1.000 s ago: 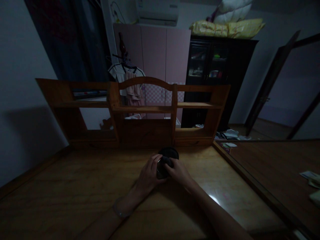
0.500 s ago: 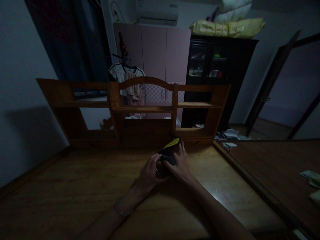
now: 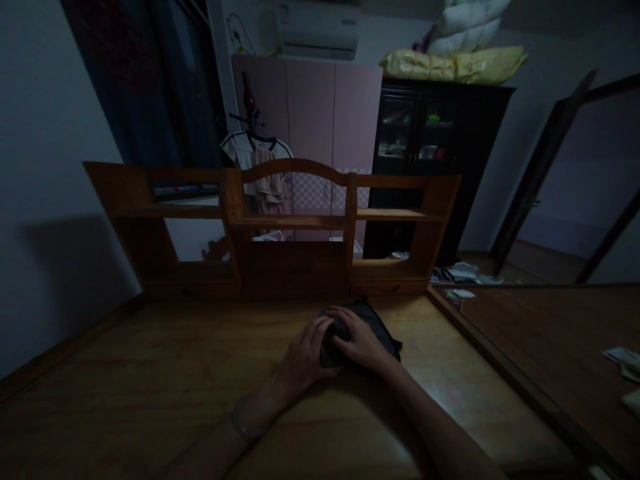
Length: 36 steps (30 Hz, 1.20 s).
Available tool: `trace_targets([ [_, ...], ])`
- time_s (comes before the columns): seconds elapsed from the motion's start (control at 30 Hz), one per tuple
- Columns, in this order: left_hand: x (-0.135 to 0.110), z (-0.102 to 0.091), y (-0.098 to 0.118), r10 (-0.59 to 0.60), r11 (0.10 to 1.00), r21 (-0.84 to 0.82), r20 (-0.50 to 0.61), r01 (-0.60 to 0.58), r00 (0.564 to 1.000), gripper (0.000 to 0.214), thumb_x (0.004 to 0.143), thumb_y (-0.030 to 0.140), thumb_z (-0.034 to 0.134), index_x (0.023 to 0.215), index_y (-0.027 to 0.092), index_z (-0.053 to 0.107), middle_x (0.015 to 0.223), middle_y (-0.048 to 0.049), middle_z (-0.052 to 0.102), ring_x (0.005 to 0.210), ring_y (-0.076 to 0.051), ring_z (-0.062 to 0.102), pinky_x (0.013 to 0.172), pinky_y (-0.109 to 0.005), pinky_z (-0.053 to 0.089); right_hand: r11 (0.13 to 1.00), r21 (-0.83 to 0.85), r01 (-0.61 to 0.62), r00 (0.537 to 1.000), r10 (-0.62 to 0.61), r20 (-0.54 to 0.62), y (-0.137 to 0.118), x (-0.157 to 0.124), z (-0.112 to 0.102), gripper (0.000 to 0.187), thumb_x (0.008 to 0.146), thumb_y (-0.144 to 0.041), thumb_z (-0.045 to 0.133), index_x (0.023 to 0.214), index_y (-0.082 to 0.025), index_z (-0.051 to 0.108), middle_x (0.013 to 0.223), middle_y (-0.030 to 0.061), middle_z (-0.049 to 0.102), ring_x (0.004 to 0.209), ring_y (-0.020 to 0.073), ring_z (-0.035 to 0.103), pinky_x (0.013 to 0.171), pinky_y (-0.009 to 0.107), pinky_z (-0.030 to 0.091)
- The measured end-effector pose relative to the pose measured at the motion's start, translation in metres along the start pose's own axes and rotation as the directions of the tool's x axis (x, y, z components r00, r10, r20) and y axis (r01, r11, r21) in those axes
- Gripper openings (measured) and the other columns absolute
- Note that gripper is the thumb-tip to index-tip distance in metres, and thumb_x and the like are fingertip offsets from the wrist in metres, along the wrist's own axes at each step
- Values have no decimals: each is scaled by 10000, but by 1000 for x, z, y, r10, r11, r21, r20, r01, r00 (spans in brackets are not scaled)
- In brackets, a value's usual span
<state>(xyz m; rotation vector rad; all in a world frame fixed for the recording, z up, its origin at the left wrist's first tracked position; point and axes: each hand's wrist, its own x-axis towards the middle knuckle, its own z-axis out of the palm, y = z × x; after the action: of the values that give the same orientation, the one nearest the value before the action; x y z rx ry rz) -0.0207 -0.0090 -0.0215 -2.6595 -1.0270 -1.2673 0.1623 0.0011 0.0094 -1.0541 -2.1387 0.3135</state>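
Observation:
Both hands meet over the wooden desktop [image 3: 200,373], in dim light. My left hand [image 3: 306,350] is curled around the left side of a dark, rounded, glassy object [image 3: 329,357], whose kind I cannot make out. From the right, my right hand [image 3: 361,340] presses a bunched part of a dark cloth [image 3: 375,320] against that object, thumb and fingers closed on the fabric. The rest of the cloth spreads out behind and to the right of the right hand, on the desktop. Much of the rounded object is hidden by fingers and cloth.
A wooden shelf unit [image 3: 290,221] stands along the far edge of the desktop. To the right, a raised wooden edge [image 3: 480,340] borders a brown surface with papers [image 3: 623,360]. A wall [image 3: 45,280] rises at the left.
The cloth, which stood up with a yellow patch showing, now lies lower and spread to the right, its dark side up. My right hand has turned over the rounded object.

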Motion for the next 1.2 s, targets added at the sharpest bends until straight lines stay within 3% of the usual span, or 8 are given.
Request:
trace_targets([
  [0.23, 4, -6, -3, -191, 980, 40, -92, 195, 977, 887, 647, 241, 777, 1393, 241, 297, 1340, -93, 439, 1300, -299, 393, 1076, -484, 382, 995, -61, -80, 988, 70, -140, -17, 1, -7, 387, 844, -395, 574, 1196, -236, 553, 1130, 76, 591, 993, 218, 590, 863, 322, 449],
  [0.43, 4, -8, -5, -261, 961, 68, -96, 268, 961, 890, 672, 168, 761, 1408, 284, 275, 1351, -60, 416, 1368, -295, 286, 1097, -483, 351, 969, -4, -249, 968, 248, -46, -10, 0, 0, 446, 798, -560, 584, 1046, -192, 635, 782, 46, 672, 678, 191, 622, 622, 278, 452],
  [0.53, 3, -9, -5, -290, 952, 81, -85, 296, 953, 916, 660, 148, 769, 1412, 300, 269, 1356, -57, 404, 1377, -304, 260, 1091, -484, 353, 939, 124, -319, 946, 323, -9, -8, 0, 2, 479, 733, -597, 640, 993, -195, 660, 790, 47, 693, 670, 192, 642, 582, 267, 460],
  [0.6, 3, -9, -5, -296, 950, 76, -77, 302, 952, 923, 663, 159, 772, 1416, 310, 261, 1361, -56, 396, 1377, -308, 256, 1081, -486, 361, 879, 267, -396, 918, 386, 92, -5, 0, 2, 504, 703, -581, 675, 1029, -198, 644, 827, 51, 704, 592, 182, 647, 517, 264, 468],
  [0.73, 4, -10, -3, -293, 955, 27, -79, 296, 953, 889, 694, 238, 764, 1419, 312, 255, 1359, -62, 395, 1363, -309, 283, 1076, -485, 360, 618, 539, -573, 819, 451, 355, 4, 2, 4, 474, 696, -497, 700, 1029, -176, 599, 829, 52, 702, 435, 173, 629, 411, 286, 496],
  [0.87, 6, -10, -2, -291, 957, -19, -110, 291, 950, 884, 677, 316, 780, 1408, 297, 282, 1338, -75, 416, 1338, -312, 327, 1075, -483, 359, 484, 665, -570, 811, 463, 358, 12, 5, 8, 411, 637, -388, 761, 942, -164, 602, 801, 27, 695, 559, 187, 684, 579, 325, 581],
  [0.97, 7, -11, -2, -289, 957, -28, -125, 287, 949, 873, 678, 298, 777, 1404, 300, 291, 1337, -71, 419, 1342, -313, 324, 1067, -484, 372, 513, 675, -531, 835, 450, 315, 16, 5, 10, 415, 626, -396, 768, 936, -158, 630, 860, 39, 700, 624, 172, 680, 646, 333, 581],
  [1.2, 7, -11, -2, -277, 961, -28, -173, 276, 945, 858, 680, 250, 770, 1398, 286, 302, 1328, -64, 434, 1329, -289, 346, 1081, -467, 365, 700, 604, -381, 923, 320, 212, 21, 7, 10, 370, 710, -393, 695, 996, -159, 675, 985, 59, 711, 919, 214, 660, 846, 346, 510],
])
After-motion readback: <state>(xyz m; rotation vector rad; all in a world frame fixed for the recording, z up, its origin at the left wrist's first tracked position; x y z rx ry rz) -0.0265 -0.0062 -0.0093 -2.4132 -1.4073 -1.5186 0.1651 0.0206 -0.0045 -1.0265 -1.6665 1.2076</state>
